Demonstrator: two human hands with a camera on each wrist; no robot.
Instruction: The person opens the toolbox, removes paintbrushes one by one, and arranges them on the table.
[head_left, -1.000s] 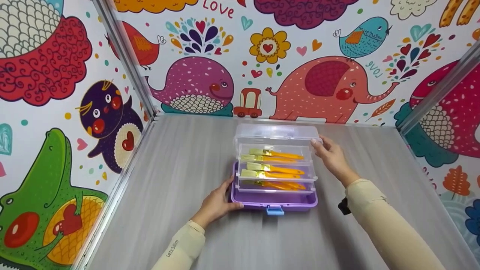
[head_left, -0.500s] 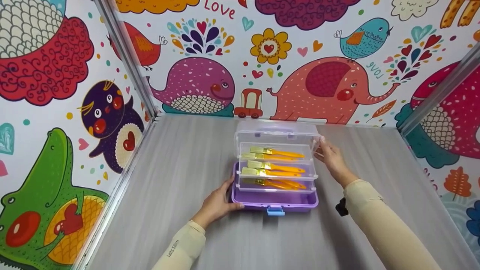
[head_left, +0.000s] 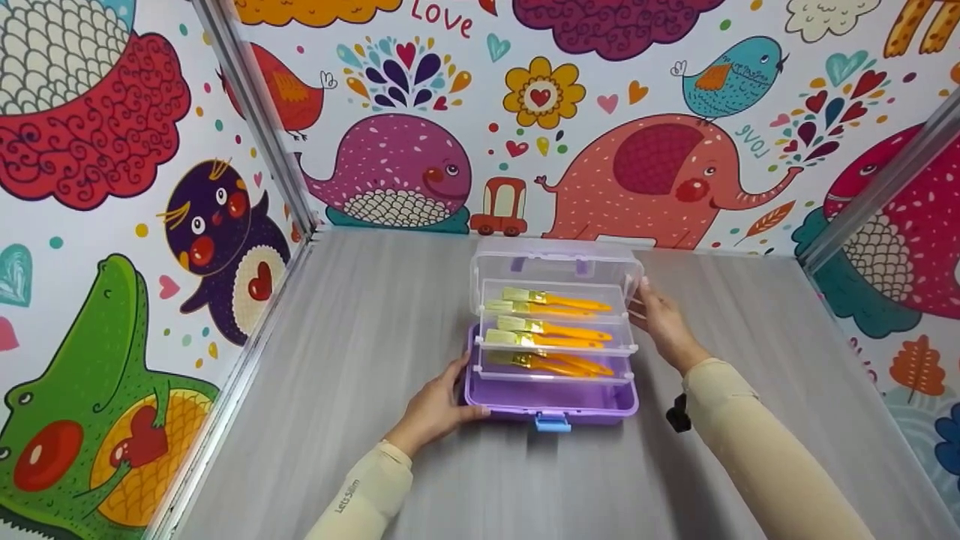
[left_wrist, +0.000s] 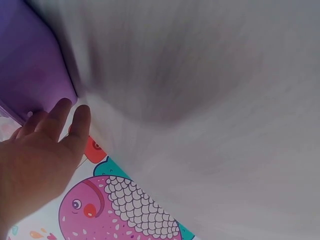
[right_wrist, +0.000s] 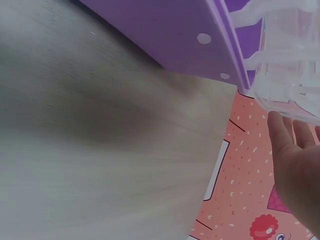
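Observation:
A purple storage box (head_left: 551, 399) with a raised clear lid (head_left: 555, 259) stands on the table in the head view. Clear tiered trays (head_left: 624, 345) fan out inside it, holding several paintbrushes (head_left: 570, 334) with orange handles and pale bristles. My left hand (head_left: 435, 405) grips the box's near left corner, thumb at the front rim and fingers along the side; the left wrist view shows those fingers (left_wrist: 55, 122) against the purple wall. At the lid's right side, my right hand (head_left: 664, 322) touches the clear plastic with fairly straight fingers (right_wrist: 280, 130).
A blue latch (head_left: 553, 423) hangs down at the box's front. The grey table (head_left: 360, 300) meets a patterned back wall (head_left: 420, 165) close behind the lid. Metal corner strips (head_left: 262, 112) edge the side walls.
The clear lid has tipped further back, so the purple tabs in it now show. My right hand has shifted from the lid's front corner to its side. My left hand stays put.

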